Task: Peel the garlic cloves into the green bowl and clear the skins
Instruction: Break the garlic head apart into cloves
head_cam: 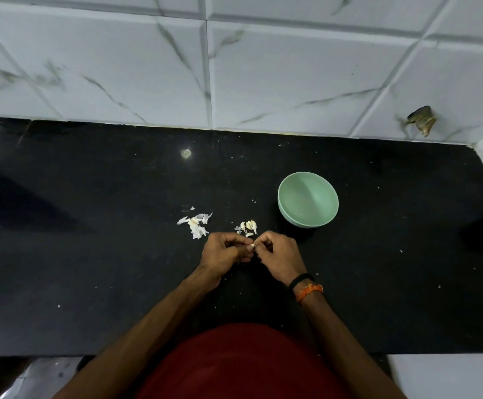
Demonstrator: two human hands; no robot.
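My left hand (pixel 224 251) and my right hand (pixel 277 254) meet over the black counter, both pinching one small garlic clove (pixel 252 245) between the fingertips. Just beyond them lies a small cluster of garlic cloves (pixel 249 226). A pile of white garlic skins (pixel 196 223) sits to the left of that cluster. The pale green bowl (pixel 285 208) stands upright to the right of the cloves, and looks empty inside.
The black counter (pixel 90 254) carries scattered white flecks. A white marbled tile wall (pixel 234 67) rises behind it, with a broken hole (pixel 421 120) at the right. The counter's front edge runs along the bottom, near my red shirt.
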